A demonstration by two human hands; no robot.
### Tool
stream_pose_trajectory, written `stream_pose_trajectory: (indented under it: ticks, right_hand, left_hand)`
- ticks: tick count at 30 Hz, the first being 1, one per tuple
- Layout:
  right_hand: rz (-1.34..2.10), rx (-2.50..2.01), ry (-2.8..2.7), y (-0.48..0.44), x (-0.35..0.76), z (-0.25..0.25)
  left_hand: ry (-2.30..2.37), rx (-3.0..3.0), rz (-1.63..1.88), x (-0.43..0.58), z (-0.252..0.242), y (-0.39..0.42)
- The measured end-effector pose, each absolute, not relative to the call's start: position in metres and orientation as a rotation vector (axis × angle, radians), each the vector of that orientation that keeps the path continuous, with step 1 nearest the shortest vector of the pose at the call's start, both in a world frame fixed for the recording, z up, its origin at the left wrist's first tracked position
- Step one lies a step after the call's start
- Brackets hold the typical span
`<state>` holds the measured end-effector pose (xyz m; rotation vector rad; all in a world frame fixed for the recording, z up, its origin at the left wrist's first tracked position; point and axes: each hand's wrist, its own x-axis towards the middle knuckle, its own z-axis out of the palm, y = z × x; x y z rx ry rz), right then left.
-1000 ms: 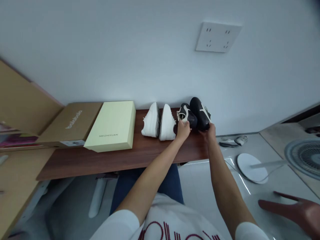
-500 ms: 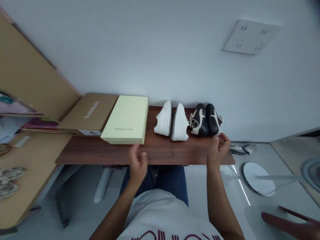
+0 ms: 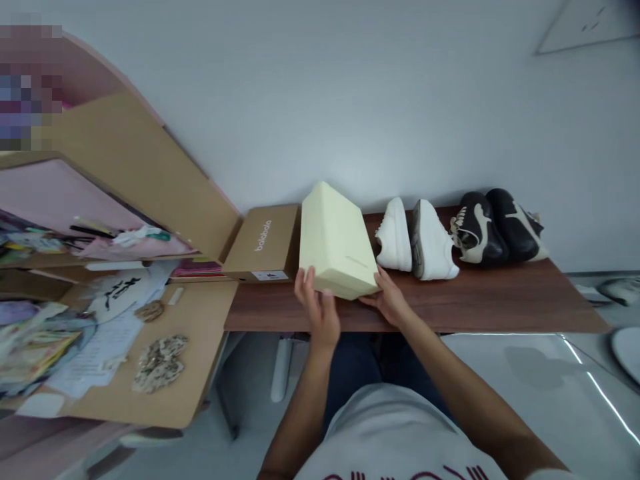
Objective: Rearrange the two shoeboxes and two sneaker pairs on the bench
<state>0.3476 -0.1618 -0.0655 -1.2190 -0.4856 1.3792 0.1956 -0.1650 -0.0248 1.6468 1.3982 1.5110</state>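
Between my two hands a pale yellow shoebox [image 3: 337,233] is tilted, its left side raised off the brown wooden shelf board. My left hand [image 3: 320,313] holds its front left corner, and my right hand [image 3: 393,298] grips the front right corner, with fingers partly under the box. Left of it lies a brown "balabala" shoebox [image 3: 267,240]. On the right stand a pair of white sneakers [image 3: 395,237] and, farther along, a pair of black sneakers with cream trim [image 3: 483,230].
The brown board [image 3: 430,303] runs along the wall. At left, a desk [image 3: 200,347] holds papers, a patterned hair bow [image 3: 161,363] and other clutter. A wall socket plate [image 3: 590,27] is at upper right. More shoes [image 3: 617,290] rest on the floor at right.
Both hands have come onto the pale yellow shoebox, which is now tilted. My right hand has left the black sneakers' side. The view has turned left.
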Motion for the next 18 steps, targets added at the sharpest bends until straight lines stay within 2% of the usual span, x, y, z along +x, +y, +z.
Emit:
stream_pose_trajectory:
  ticks: [2, 6, 9, 12, 14, 18]
  right_hand:
    - [1.403, -1.235, -0.503, -0.175, 0.347, -0.069]
    - [1.223, -1.278, -0.482, -0.198, 0.368, -0.052]
    - [1.284, -1.249, -0.378, -0.213, 0.388, -0.034]
    - [1.264, -1.268, -0.611, -0.216, 0.387, -0.029]
    - [1.146, -1.282, -0.804, -0.205, 0.376, -0.032]
    - [0.904, -1.412, -0.990, -0.173, 0.362, -0.041]
  left_hand:
    - [1.220, 1.987, 1.546, 0.206, 0.003, -0.183]
    - [0.931, 2.274, 1.331, 0.204, 0.027, -0.185]
    - [1.301, 2.067, 1.304, 0.178, 0.005, -0.166]
    - [1.640, 1.604, 1.206, 0.147, -0.030, -0.146]
    - [1.638, 1.393, 1.200, 0.136, -0.047, -0.137]
    - [1.502, 1.217, 1.432, 0.145, -0.062, -0.120]
